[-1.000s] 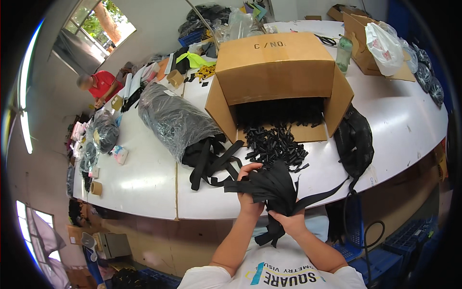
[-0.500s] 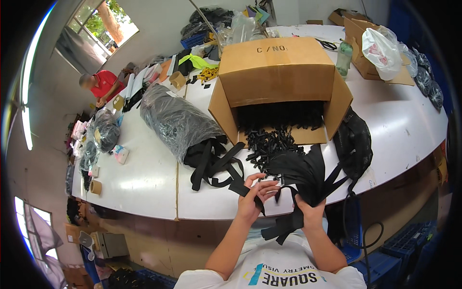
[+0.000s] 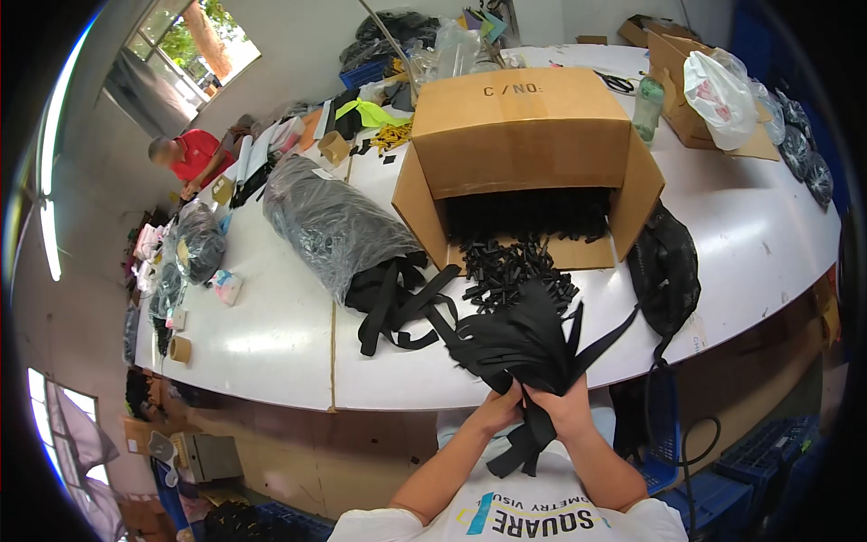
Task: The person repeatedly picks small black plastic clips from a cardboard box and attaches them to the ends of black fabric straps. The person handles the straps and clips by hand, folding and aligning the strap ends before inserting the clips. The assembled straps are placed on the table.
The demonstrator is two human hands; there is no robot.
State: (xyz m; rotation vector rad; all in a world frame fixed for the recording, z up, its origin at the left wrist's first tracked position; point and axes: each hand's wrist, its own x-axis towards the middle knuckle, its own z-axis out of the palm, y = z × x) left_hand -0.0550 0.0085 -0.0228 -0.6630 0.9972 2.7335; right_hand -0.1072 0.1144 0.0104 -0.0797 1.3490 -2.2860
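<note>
Head camera view, looking down: a person's 2 bare hands are together at the near edge of a long, white, glossy table (image 3: 262, 357). Both are clamped on a thick bundle of flat, black fabric strips (image 3: 515, 339). Left hand (image 3: 497, 408) grips its lower left side, the fingers partly hidden; right hand (image 3: 567, 406) wraps the lower right side. The bundle fans out above the table's near edge, 1 long strip reaching up to the right, while several ends hang below the hands against a white T-shirt (image 3: 533, 501).

Beyond the bundle, a heap of short, black, narrow pieces (image 3: 519, 271) spills from an open, brown cardboard box (image 3: 533, 104). Left of the box lies a bulky, grey-looking clear plastic sack (image 3: 330, 217), with loose black strips (image 3: 393, 307) at its mouth. To the right, a black mesh bag (image 3: 664, 271) slumps toward the near edge. By the table's near left corner stands a tan tape roll (image 3: 180, 350).
</note>
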